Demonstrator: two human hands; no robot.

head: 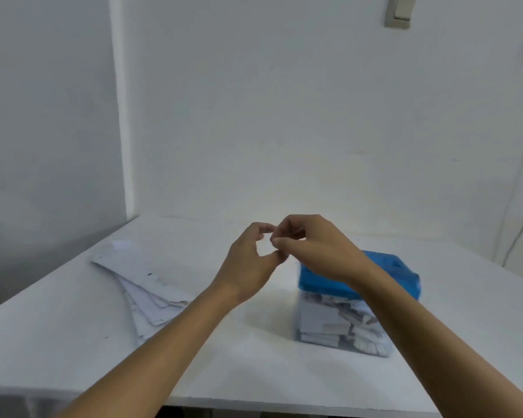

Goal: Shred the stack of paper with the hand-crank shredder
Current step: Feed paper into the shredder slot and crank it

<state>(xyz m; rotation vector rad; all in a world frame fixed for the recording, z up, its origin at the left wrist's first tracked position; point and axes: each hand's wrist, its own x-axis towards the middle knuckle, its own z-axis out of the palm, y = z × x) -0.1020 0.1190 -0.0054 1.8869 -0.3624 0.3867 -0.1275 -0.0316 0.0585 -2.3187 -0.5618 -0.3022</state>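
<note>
From the head camera we see both hands raised above the table (254,378), meeting in mid-air. The left hand (248,260) curves its thumb and forefinger into a ring. The right hand (308,245) has its fingers curled, their tips touching the left hand's. The picture is blurred there, so we cannot tell whether anything is pinched between them.

The hand-crank shredder (338,309) stands on the table to the right, under the right forearm. Its blue lid (401,271) sits on a clear bin (314,315) well filled with paper strips (353,312).

The stack of paper (151,294) lies loosely fanned to the left, partly under the left forearm and well apart from the shredder. Bare tabletop lies between them and runs to the near edge. A wall (284,116) with a light switch (400,10) bounds the far side.
</note>
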